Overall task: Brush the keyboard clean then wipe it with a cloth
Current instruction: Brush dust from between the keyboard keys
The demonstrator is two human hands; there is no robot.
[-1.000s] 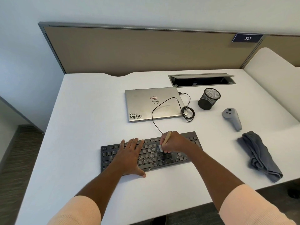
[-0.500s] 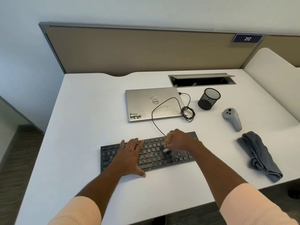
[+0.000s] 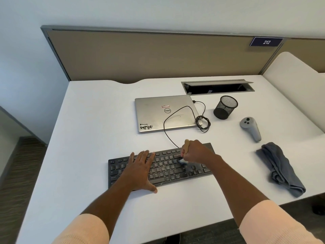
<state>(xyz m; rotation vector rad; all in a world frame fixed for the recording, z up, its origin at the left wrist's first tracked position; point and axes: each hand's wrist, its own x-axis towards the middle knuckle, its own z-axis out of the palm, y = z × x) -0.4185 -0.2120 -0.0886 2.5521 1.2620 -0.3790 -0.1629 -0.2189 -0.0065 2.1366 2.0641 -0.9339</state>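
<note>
A black keyboard [image 3: 168,169] lies near the front of the white desk [image 3: 98,120]. My left hand [image 3: 140,170] rests flat on its left half, fingers spread and straight. My right hand [image 3: 195,152] grips a small brush [image 3: 185,147] with a tan wooden handle; its pale bristles touch the keys on the right half. A crumpled grey cloth [image 3: 279,169] lies on the desk to the right of the keyboard, apart from both hands.
Behind the keyboard lies a closed silver laptop [image 3: 161,114], the keyboard's black cable [image 3: 202,122] coiled beside it. A black mesh cup [image 3: 226,107], a grey controller [image 3: 250,128] and an open cable hatch [image 3: 218,87] are at the back right. A beige partition bounds the desk.
My right hand with the brush has moved to the right along the keys. My left hand has stayed flat on the keyboard.
</note>
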